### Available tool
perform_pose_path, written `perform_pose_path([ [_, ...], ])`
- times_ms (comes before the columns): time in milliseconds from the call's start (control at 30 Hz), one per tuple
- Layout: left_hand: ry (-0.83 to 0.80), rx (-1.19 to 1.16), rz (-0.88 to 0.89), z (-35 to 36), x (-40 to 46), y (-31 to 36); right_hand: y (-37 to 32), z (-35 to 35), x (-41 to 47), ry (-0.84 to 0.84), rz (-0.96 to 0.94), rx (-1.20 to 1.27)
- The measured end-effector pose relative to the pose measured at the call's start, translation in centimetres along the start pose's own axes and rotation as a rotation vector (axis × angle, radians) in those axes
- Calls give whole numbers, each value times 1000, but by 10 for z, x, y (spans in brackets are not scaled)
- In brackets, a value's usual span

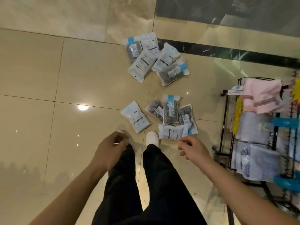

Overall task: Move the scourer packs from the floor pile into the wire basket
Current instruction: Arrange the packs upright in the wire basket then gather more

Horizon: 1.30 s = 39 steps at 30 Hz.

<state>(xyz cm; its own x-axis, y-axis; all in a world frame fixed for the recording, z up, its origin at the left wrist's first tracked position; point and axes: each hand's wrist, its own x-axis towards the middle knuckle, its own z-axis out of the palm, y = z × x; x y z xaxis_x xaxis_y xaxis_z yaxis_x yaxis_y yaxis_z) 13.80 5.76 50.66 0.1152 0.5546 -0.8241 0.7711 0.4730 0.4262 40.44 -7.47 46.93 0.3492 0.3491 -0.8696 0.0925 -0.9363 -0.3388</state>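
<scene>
- Clear and white plastic scourer packs lie on the floor in two loose groups, none in either hand.
- The near group [170, 118] lies just beyond the white shoe [152, 138]: one white pack [136, 116] sits alone beyond and to the left of the shoe, and the others overlap each other beyond and to its right, several showing grey steel wool through the wrapper.
- One flat white pack [173, 132] of that group lies crosswise just to the right of the shoe, closest to the right hand.
- The far group [154, 58] lies well beyond the shoe, five packs overlapping, two of them with blue bands.
- The right hand [191, 147] hangs to the right of the shoe, fingers loosely curled, holding nothing; its fingertips are near the crosswise pack, and I cannot tell whether they touch it.
- The left hand [110, 146] hangs to the left of the shoe, beside the black trouser leg [121, 184], fingers loosely bent and holding nothing.
- A black wire rack [224, 127] stands far to the right of the shoe, hung with pink towels [263, 95] and pale packaged cloths [256, 161].
- The beige glossy tiled floor [48, 78] reflects a ceiling light to the left of the shoe.
- A dark marble strip [227, 53] runs across the floor beyond the shoe, to the right of the far group.
</scene>
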Motion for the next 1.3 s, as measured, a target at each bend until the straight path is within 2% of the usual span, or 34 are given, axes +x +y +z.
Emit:
perform_pose_path([
  [167, -173, 33, 108, 44, 74, 20, 48, 4, 75, 103, 142, 32],
  [333, -241, 81, 80, 70, 167, -16, 95, 33, 141, 158, 201, 18],
  [600, -113, 132, -20, 103, 363, -115, 125, 105, 308, 218, 134, -27],
  [800, 30, -105, -318, 156, 489, -175, 124, 144, 455, 363, 89, 129],
  [933, 90, -346, -485, 197, 529, -207, 125, 158, 519, 458, 142, 124],
  [1033, 146, -504, -509, 213, 544, -221, 123, 161, 542, 506, 172, 97],
  [1133, 200, -553, -547, 214, 548, -228, 124, 158, 549, 533, 220, 102],
  [1300, 102, -587, -510, 205, 545, -227, 120, 151, 544, 500, 262, 92],
])
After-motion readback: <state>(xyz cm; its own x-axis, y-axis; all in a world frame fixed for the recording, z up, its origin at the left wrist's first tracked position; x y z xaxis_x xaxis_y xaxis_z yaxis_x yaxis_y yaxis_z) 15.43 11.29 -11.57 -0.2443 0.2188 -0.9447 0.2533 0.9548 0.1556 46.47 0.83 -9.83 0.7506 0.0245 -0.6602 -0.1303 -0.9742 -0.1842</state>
